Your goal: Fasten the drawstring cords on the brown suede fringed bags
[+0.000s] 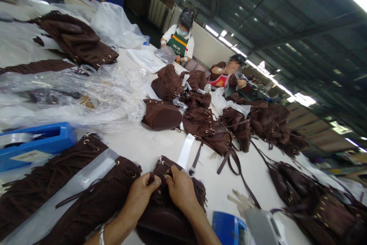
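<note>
White counter (160,145) lying under warehouse roofing, left hand (140,193) and right hand (180,187) fingers pinching brown fringed bag (166,214), plastic sheeting (86,96) spreading alongside.

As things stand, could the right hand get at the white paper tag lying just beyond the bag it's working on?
Probably yes. The right hand grips the brown fringed bag together with the left hand, and the white tag lies just beyond on bare table, nothing between. It would have to let go first.

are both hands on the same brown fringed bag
Yes, the left hand and the right hand both pinch the top of one brown fringed bag on the white table.
</note>
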### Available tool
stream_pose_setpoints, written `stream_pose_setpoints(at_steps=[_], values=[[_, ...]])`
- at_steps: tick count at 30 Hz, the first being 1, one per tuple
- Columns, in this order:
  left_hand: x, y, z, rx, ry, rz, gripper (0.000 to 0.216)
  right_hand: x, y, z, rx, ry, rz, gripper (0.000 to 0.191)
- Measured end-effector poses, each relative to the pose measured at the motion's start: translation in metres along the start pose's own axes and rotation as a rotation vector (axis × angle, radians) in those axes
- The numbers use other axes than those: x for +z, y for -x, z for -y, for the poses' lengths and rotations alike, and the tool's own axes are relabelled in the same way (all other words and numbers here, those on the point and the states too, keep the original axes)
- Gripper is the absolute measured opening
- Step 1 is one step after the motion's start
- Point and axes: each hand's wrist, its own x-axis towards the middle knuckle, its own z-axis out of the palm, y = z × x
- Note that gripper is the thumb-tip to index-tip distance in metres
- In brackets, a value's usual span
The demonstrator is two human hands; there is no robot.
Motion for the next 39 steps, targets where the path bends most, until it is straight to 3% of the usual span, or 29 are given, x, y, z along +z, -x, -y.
stream_pose_setpoints(at_steps=[8,18,21,26,30,35,39], values=[[-0.005,0.0,0.009,0.062,-0.03,0.026,0.029,0.01,-0.005,0.002,0.048,0.172,-0.009,0.012],[-0.006,0.009,0.002,0.062,0.049,0.063,0.036,0.009,-0.007,0.002,0.11,0.246,0.021,0.022],[-0.006,0.009,0.005,0.055,0.062,0.063,0.034,0.004,-0.003,0.003,0.067,0.124,0.043,0.025],[-0.01,0.008,0.004,0.03,0.138,0.108,0.036,-0.004,0.012,0.006,-0.165,-0.265,0.013,0.049],[-0.013,0.012,0.0,0.108,0.015,0.092,0.036,-0.005,0.014,0.009,-0.189,-0.454,0.053,0.034],[-0.014,0.013,0.006,0.209,-0.131,-0.024,0.053,-0.002,0.006,0.012,-0.041,-0.494,0.015,0.022],[-0.015,0.011,0.008,0.236,-0.23,0.018,0.057,0.001,0.004,0.014,-0.082,-0.539,0.056,0.006]])
